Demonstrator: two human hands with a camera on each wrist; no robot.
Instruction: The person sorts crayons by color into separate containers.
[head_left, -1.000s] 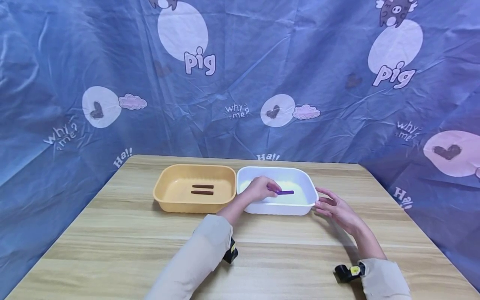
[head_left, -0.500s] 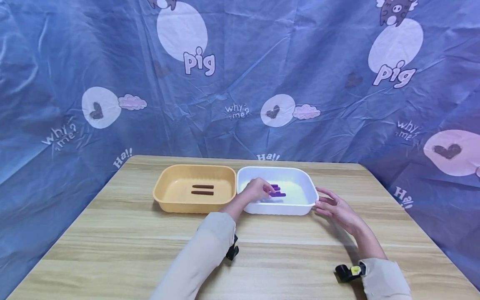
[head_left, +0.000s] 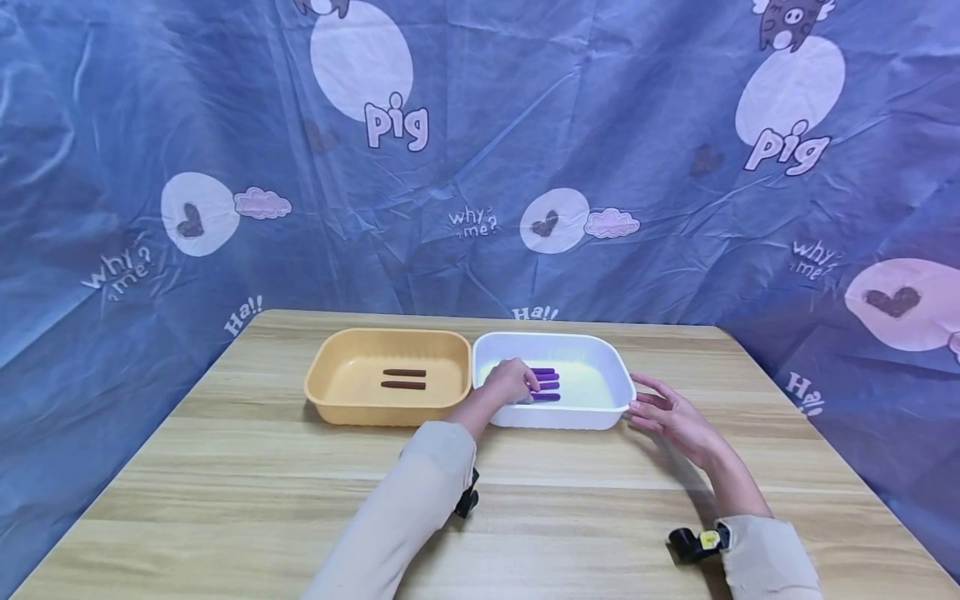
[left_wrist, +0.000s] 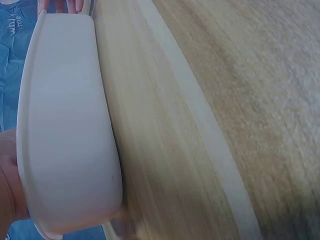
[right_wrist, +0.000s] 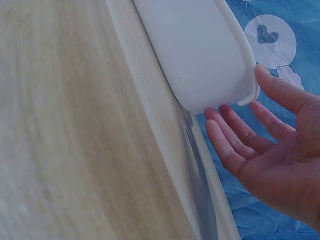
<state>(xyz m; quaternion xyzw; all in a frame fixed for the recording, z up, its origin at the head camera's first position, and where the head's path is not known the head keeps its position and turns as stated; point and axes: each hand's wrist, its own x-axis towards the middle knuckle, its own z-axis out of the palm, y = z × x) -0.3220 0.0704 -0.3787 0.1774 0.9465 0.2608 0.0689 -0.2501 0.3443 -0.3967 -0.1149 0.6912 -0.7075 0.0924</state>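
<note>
Four purple sticks point(head_left: 545, 384) lie in the white tub point(head_left: 609, 410); left hand point(head_left: 508, 382), curled, sets the last down. Right hand point(head_left: 671, 416), open, steadies the rim. Releasing seems next.

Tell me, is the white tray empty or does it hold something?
Not empty. The white tray holds several purple sticks lying side by side, with the left hand resting at their ends.

Two tubs are counted (one white point(head_left: 611, 360), one yellow point(head_left: 322, 371)). Four purple sticks point(head_left: 546, 384) and two brown sticks point(head_left: 403, 378) are seen.
</note>
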